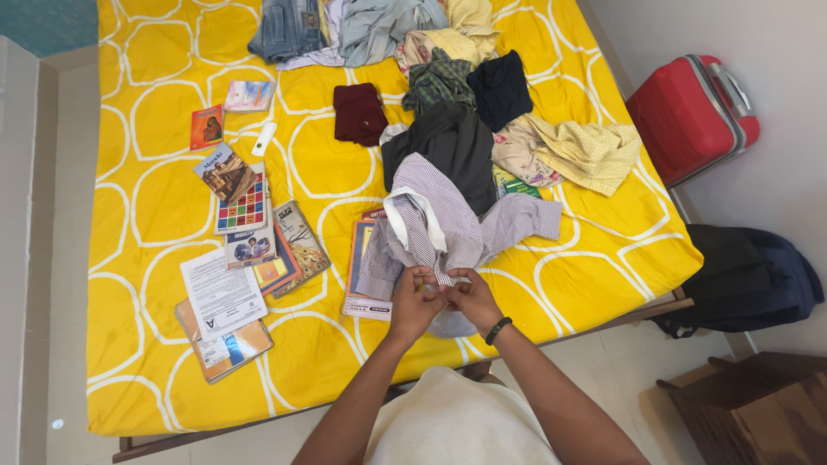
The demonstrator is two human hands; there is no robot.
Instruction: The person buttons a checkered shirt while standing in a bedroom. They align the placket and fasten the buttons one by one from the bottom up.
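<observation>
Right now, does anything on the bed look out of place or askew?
Mostly clutter. The checked shirt that both hands, left and right, grip lies partly over a book. The clothes pile is unfolded, and the books sit scattered at angles. Nothing looks damaged or spilled.

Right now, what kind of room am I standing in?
Most likely a bedroom: a bed under a yellow patterned sheet, heaped clothes, and a red suitcase by the wall. Both hands hold a checked shirt.

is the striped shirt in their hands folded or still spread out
Spread out, not folded: the striped shirt lies loose on the bed, one sleeve flung right, while the left hand and right hand pinch its lower edge.
</observation>
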